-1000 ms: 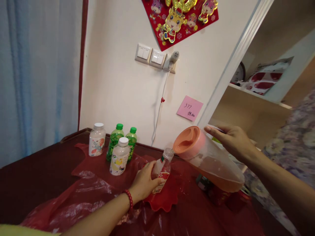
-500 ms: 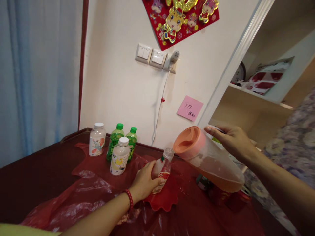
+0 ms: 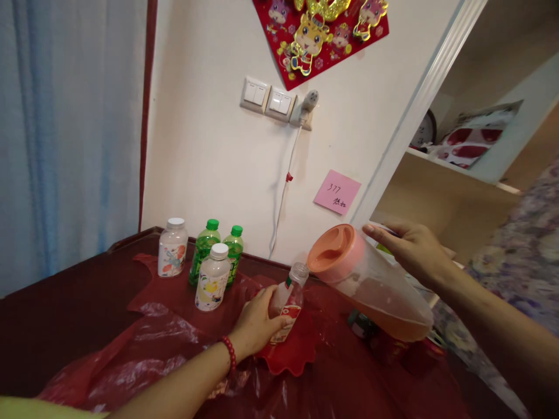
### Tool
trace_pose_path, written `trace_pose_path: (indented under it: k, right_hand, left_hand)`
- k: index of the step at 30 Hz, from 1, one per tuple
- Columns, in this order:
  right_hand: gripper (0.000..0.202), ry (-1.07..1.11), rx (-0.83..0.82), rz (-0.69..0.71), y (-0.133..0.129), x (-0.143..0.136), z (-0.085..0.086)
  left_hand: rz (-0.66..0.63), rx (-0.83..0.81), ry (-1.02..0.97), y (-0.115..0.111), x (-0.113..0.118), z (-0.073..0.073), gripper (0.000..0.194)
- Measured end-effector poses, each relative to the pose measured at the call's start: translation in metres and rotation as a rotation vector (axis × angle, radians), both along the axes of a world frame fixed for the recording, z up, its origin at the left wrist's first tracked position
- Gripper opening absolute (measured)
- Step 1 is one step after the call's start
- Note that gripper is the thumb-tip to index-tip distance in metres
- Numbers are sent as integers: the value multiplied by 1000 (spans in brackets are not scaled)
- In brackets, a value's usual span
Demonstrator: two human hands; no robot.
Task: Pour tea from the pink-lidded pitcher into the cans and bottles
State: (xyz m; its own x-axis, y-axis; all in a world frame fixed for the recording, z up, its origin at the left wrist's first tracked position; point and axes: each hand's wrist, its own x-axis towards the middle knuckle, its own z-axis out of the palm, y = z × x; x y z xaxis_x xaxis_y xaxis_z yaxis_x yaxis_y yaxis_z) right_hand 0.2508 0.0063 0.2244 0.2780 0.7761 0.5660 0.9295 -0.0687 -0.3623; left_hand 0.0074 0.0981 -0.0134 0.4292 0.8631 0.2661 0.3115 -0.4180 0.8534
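My left hand [image 3: 258,323] is wrapped round a clear open-topped bottle [image 3: 288,311] with a red and white label, tilted a little over a red scalloped dish [image 3: 294,349]. On the right, my right hand [image 3: 410,250] holds a translucent pitcher [image 3: 379,291] by its handle side, which is mostly hidden by the fingers. Amber liquid lies along the pitcher's lower side. Its orange lid [image 3: 334,250] points left, with the rim beside the bottle's mouth. No stream of liquid can be made out between them.
Left of the bottle stand two white-capped bottles [image 3: 172,250] [image 3: 212,279] and two green bottles [image 3: 202,250] [image 3: 234,250]. Cans [image 3: 430,347] sit beneath the pitcher. Red plastic sheeting [image 3: 161,337] covers part of the dark table [image 3: 87,291]. A wall stands behind.
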Motion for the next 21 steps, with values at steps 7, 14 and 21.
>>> trace_pose_path:
  k: [7, 14, 21]
  right_hand:
    - [62, 7, 16, 14, 0, 0, 0]
    - [59, 12, 14, 39, 0, 0, 0]
    - [60, -3, 21, 17, 0, 0, -1]
  left_hand:
    - [10, -6, 16, 2, 1, -2, 64]
    - [3, 2, 0, 3, 1, -4, 64]
    - [-5, 1, -4, 2, 2, -2, 63]
